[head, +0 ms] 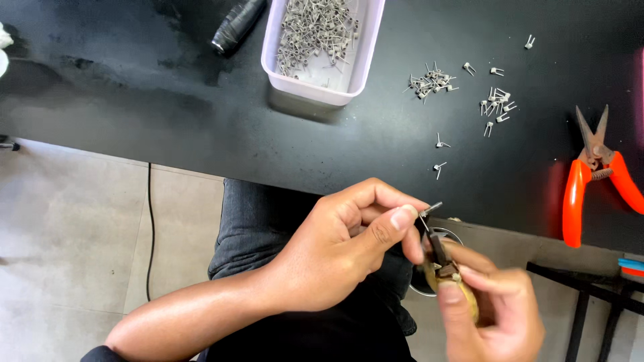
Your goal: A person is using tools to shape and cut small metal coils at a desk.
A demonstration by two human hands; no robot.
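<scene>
My left hand (349,248) pinched a small wire coil (429,210) between thumb and forefinger, close over my lap so I could see it, while my right hand (493,312) was closed around a small tool with a tan handle (446,268), its tip touching the coil. More coils lay within reach on the black table (168,100): a heap in the white tray (365,60), loose ones (429,82) beside it, and the orange snips (594,177) at the right.
</scene>
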